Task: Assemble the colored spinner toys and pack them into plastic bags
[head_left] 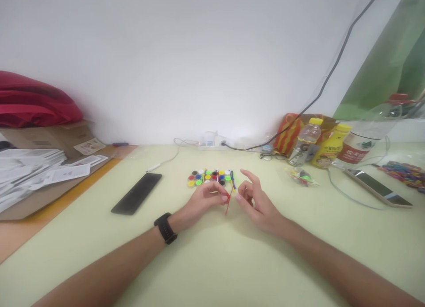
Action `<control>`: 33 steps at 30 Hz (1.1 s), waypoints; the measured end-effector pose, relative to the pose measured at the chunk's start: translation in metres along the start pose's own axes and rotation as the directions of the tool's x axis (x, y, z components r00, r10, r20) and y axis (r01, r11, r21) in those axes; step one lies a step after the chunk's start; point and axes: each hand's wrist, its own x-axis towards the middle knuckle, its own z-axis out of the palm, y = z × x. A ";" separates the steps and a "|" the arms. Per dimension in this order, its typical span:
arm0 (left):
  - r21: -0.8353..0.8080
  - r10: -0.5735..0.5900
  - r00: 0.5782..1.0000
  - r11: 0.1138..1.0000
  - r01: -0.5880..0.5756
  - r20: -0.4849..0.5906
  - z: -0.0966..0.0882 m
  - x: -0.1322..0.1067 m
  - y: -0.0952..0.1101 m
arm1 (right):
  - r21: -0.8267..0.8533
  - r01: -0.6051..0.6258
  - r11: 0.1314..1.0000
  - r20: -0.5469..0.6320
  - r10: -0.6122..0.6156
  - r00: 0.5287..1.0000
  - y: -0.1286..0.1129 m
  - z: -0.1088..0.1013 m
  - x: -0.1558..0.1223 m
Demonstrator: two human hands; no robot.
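My left hand (209, 197), with a black watch (165, 228) on its wrist, pinches a thin red strip (227, 204) between thumb and fingertips. One end of the strip hangs below the fingers and the other points up. Just to the right, my right hand (257, 203) hovers apart from the strip, index finger raised and the other fingers loosely curled. Nothing shows clearly in it. Behind my hands lie rows of small round coloured pieces (198, 177), with blue and yellow strips (233, 181) at their right end. My left hand hides part of the front row.
A black phone (137, 193) lies on the left, near a stack of papers (29, 169). On the right are a small clear packet (303, 177), glasses (274, 156), several bottles (304, 143), another phone (378, 187) and a colourful heap (403, 174). A dark cable (335, 65) runs down the wall.
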 end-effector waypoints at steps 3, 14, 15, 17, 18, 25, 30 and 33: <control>-0.012 0.014 1.000 1.000 -0.014 0.008 0.000 -0.001 -0.001 | -0.031 0.005 1.000 0.018 -0.005 1.000 0.001 0.001 -0.002; 0.035 0.070 0.997 0.997 -0.070 0.015 0.002 -0.002 -0.003 | 0.058 -0.111 0.992 0.119 0.103 0.987 -0.004 -0.007 0.009; 0.039 0.064 0.998 0.997 -0.065 0.020 0.002 -0.002 -0.002 | 0.068 -0.112 0.991 0.103 0.104 0.989 -0.005 -0.005 0.009; 0.042 0.049 0.998 0.998 -0.050 0.042 0.003 -0.003 -0.001 | 0.112 -0.140 0.984 0.109 0.128 0.986 -0.005 0.000 0.007; 0.042 0.042 0.998 0.998 -0.044 0.057 0.004 -0.004 -0.001 | 0.138 -0.153 0.979 0.123 0.136 0.983 -0.005 0.002 0.007; 0.063 0.035 0.998 0.997 -0.039 0.061 0.005 -0.005 0.000 | 0.144 -0.136 0.980 0.131 0.117 0.984 -0.001 0.007 0.004; 0.066 0.028 0.998 0.997 -0.032 0.051 0.004 -0.004 0.000 | 0.048 0.002 0.999 -0.043 0.000 0.999 0.000 0.003 0.000; 0.057 0.020 0.999 0.998 -0.022 0.036 0.003 -0.003 0.000 | -0.063 0.089 0.994 -0.081 -0.094 0.992 0.000 0.000 -0.003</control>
